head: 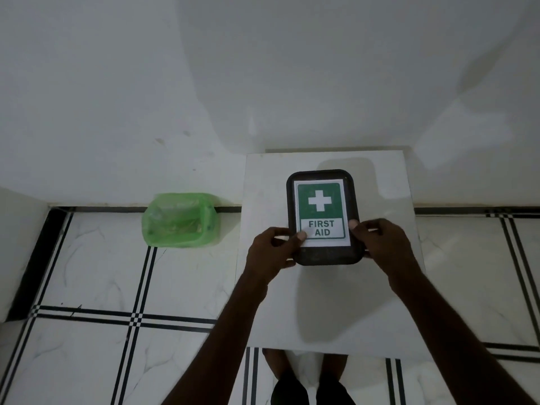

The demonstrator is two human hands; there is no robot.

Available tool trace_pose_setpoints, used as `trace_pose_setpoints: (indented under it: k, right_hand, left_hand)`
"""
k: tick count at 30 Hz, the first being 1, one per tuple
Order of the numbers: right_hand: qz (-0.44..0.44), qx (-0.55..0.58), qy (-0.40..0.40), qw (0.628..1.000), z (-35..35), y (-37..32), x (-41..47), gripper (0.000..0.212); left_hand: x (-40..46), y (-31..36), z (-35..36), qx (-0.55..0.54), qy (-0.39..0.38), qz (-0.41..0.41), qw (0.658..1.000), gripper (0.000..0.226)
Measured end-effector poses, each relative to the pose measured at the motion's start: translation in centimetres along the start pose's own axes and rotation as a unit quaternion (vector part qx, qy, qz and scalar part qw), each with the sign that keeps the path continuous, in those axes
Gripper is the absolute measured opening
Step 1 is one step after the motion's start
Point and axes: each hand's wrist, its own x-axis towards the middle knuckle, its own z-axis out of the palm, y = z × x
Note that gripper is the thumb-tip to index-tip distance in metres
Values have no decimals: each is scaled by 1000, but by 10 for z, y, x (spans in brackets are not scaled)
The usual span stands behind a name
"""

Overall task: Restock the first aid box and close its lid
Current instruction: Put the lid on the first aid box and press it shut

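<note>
White wall [263,68] behind, marble-look floor tiles [87,273] with black stripes below. Pale square table [327,302] stands against the wall. Bin with green liner [179,220] on the floor left of the table, close to its edge. First aid box [324,217], dark, lid on, green cross label up, sits mid-table. Left hand [271,249] and right hand [380,244] clamp the box's near corners from either side, thumbs on the lid, fingers wrapped round the edges.
</note>
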Motion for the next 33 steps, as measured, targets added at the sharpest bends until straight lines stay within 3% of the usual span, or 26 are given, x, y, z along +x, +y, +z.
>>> trace_pose_setpoints:
  k: [4, 10, 14, 16, 19, 21, 24, 28, 33]
  right_hand:
    - [89, 151, -101, 979, -5, 19, -21, 38]
    - [88, 172, -69, 979, -1, 17, -18, 32]
    - [89, 168, -69, 979, 0, 19, -19, 35]
    - [89, 161, -81, 980, -4, 18, -18, 35]
    - [64, 62, -103, 991, -7, 5, -11, 39]
    - [9, 19, -61, 998, -5, -15, -1, 44]
    - [-69, 32, 1, 997, 5, -49, 29, 50]
    - [26, 158, -22, 987, 23, -75, 63, 46]
    - [3, 161, 5, 987, 33, -64, 72, 42]
  left_hand:
    - [-16, -19, 2, -94, -25, -35, 995, 48]
    - [-15, -19, 11, -131, 3, -35, 991, 42]
    - [-18, -18, 13, -104, 5, -18, 994, 43]
    - [-19, -15, 11, -38, -3, -5, 999, 46]
    - [-8, -1, 3, 93, -22, 8, 995, 65]
    - [3, 18, 1, 86, -3, 34, 996, 72]
    - [33, 55, 10, 4, 26, 94, 995, 52]
    - [66, 82, 34, -3, 96, 115, 989, 44]
    - [84, 63, 44, -45, 127, 121, 983, 33]
